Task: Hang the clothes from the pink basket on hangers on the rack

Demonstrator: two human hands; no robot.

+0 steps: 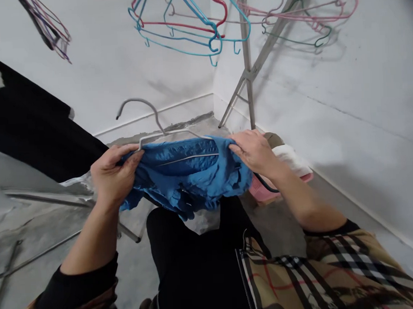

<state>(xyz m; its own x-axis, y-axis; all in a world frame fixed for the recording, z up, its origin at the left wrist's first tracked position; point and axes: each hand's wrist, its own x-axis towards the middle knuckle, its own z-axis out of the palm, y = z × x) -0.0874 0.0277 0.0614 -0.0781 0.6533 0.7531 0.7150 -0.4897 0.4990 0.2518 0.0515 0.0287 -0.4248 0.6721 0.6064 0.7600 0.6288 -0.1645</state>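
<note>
L hand point(114, 174) & R hand point(255, 153) both gripping blue garment point(188, 174) at opposite ends, long axis side to side, wire hanger point(142, 100) along top edge, hook up

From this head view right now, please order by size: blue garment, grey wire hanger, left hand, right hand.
The blue garment, the grey wire hanger, then left hand and right hand, which look alike, unranked.

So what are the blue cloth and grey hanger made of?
The blue cloth looks like thin, shiny synthetic fabric, maybe nylon, given its sheen and crinkles. The grey hanger looks like thin bent wire with a smooth coating, though the coating's material is unclear.
</note>
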